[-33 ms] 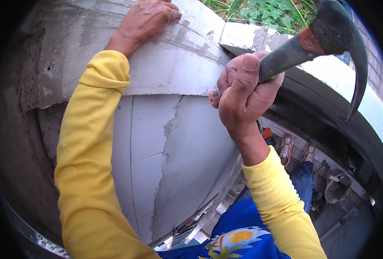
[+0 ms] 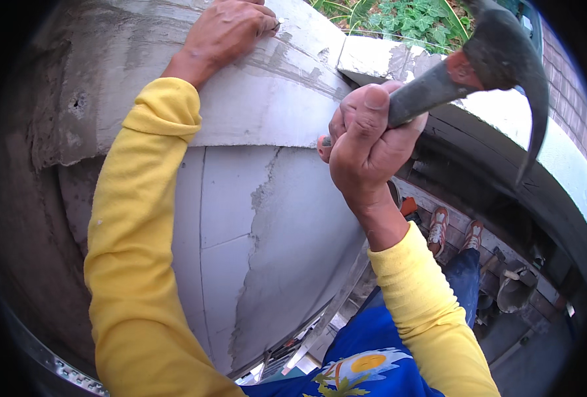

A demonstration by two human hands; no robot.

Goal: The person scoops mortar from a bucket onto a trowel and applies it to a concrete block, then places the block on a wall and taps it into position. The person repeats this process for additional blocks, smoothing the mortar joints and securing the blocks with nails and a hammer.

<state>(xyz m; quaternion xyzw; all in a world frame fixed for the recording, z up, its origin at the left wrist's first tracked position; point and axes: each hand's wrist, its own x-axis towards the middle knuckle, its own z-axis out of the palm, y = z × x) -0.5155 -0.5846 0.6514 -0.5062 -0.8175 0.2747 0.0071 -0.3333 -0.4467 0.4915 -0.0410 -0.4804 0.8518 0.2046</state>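
Note:
In my right hand (image 2: 371, 142) is a claw hammer (image 2: 429, 96) with a dark grey grip and an orange-red band below its head. The fingers wrap round the grip; the curved claw points down at the right, and the head is raised at the upper right. My left hand (image 2: 224, 32) rests on top of the grey plastered ledge (image 2: 260, 109). Its thumb and fingers pinch a tiny nail-like piece (image 2: 279, 24) with a pale end, mostly hidden by the fingertips. Hammer and left hand are well apart.
Below the ledge stands a partly plastered block wall (image 2: 230, 228). A pale slab edge (image 2: 505, 122) curves along the right, with green plants (image 2: 416, 23) beyond. Far below are a person's shoes (image 2: 439, 225) and a bucket (image 2: 515, 291).
My right hand and the hammer have shifted slightly left, the head swinging a little with them. My left hand stays in place on the ledge.

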